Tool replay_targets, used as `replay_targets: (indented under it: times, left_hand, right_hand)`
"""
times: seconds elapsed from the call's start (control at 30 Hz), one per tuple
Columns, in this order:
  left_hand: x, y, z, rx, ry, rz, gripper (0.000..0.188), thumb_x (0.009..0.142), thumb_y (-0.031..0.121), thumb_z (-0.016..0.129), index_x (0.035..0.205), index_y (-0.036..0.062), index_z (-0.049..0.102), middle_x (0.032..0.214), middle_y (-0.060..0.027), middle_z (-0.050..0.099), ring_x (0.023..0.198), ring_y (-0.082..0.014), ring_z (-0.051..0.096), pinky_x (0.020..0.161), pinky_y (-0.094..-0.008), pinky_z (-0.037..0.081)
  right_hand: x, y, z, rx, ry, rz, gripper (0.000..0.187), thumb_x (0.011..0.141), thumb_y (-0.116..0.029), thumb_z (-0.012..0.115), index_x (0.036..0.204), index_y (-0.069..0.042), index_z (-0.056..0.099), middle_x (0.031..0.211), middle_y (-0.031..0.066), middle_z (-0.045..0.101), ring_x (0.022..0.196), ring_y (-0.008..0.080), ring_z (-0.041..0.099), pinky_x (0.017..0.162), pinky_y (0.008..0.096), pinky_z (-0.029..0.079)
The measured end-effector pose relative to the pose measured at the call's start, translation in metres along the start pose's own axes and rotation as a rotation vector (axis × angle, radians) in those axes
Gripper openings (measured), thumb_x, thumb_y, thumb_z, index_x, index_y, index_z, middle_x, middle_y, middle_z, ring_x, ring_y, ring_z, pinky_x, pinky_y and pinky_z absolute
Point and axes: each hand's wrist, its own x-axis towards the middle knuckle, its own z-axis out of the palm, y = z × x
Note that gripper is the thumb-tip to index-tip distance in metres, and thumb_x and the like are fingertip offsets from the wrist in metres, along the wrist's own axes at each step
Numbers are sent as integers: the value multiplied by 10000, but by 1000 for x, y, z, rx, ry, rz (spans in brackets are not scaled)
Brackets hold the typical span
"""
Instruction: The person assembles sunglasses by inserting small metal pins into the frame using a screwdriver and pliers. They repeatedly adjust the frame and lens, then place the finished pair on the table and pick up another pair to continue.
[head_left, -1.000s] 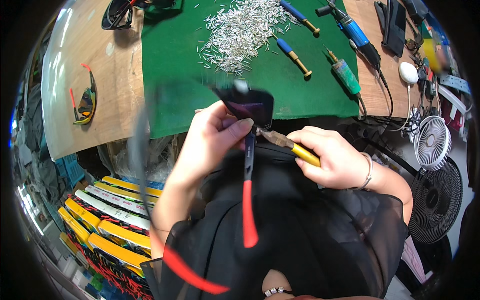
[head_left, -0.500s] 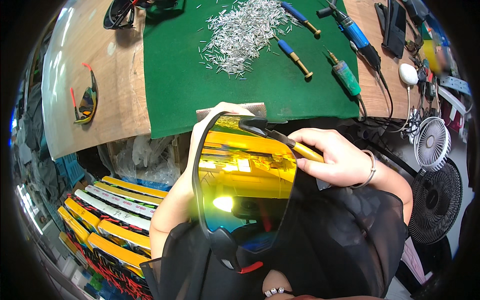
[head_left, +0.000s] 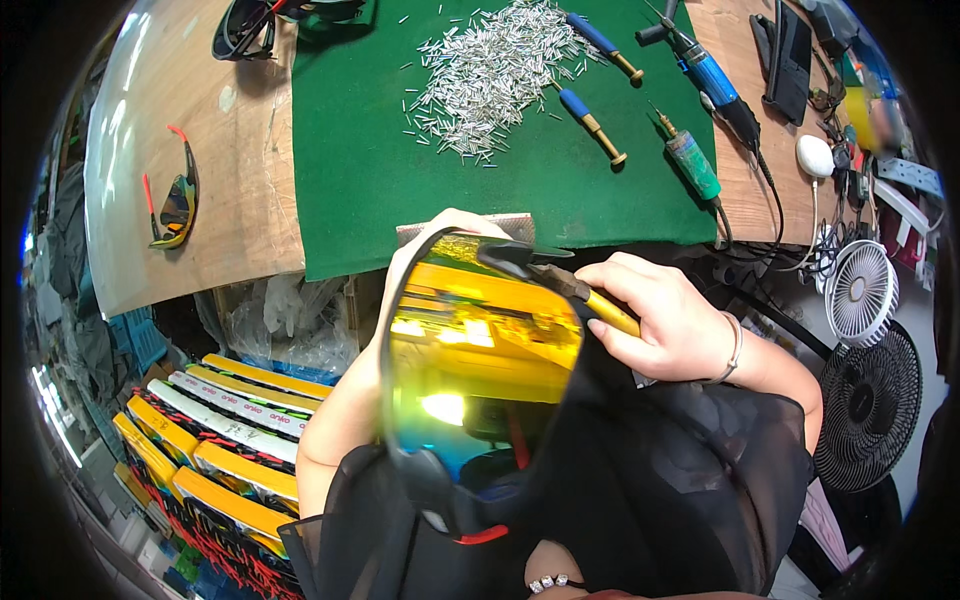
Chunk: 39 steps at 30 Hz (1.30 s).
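Observation:
A large pair of sunglasses (head_left: 482, 365) with a gold-yellow mirrored lens and a black frame is tilted up in front of me. Red marks the tip of its lower temple. My left hand (head_left: 450, 224) grips it from behind, with most of the fingers hidden by the lens. In my right hand (head_left: 665, 312) is a pair of pliers (head_left: 613, 312) with yellow handles. Its dark jaws reach the black hinge area at the upper right of the frame; what they touch there is partly hidden. The lens edges look blurred.
A pile of small silver pins (head_left: 490, 85) lies on the green mat (head_left: 350, 190), beside two blue-handled screwdrivers (head_left: 592, 128). Rightward are a green-handled tool (head_left: 692, 165), a blue corded tool (head_left: 715, 82) and fans (head_left: 862, 290). Other sunglasses (head_left: 178, 212) lie left, above stacked yellow-and-white strips (head_left: 240, 498).
The sunglasses have shifted slightly left and turned a little, blurring. My right hand and the pliers have moved slightly with them, still by the hinge.

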Motion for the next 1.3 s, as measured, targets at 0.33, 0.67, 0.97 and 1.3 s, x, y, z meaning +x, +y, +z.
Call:
replay_targets:
  times: [0.33, 0.67, 0.97, 1.3]
  left_hand:
    - [3, 22, 6, -210, 4, -314, 86, 828, 82, 580, 888, 22, 567, 735, 1, 578, 618, -50, 526, 543, -176, 420]
    - [-4, 15, 3, -243, -52, -4, 217, 840, 129, 574, 1005, -8, 546, 891, -62, 576, 786, -85, 548, 690, -219, 465]
    - [-1, 26, 7, -202, 8, -217, 184, 847, 115, 578, 968, -22, 559, 751, -12, 587, 626, -60, 534, 577, -194, 445]
    - [-5, 24, 5, 35, 11, -122, 171, 849, 118, 578, 963, -5, 547, 767, -17, 596, 654, -56, 533, 585, -190, 440]
  right_hand:
    - [2, -4, 2, -145, 26, -46, 348, 663, -98, 589, 992, -8, 522, 814, 149, 547, 765, 294, 563, 674, 355, 471]
    - [2, -8, -3, -146, 97, -132, 365, 634, -82, 586, 983, -3, 513, 792, 144, 519, 718, 304, 546, 655, 352, 469]
    - [2, -2, 2, -404, 159, -222, 389, 623, -81, 615, 991, -10, 510, 797, 117, 497, 723, 263, 524, 647, 334, 452]
    - [2, 1, 4, -334, 135, -203, 388, 618, -74, 601, 990, -12, 508, 789, 121, 499, 716, 273, 529, 654, 341, 456]
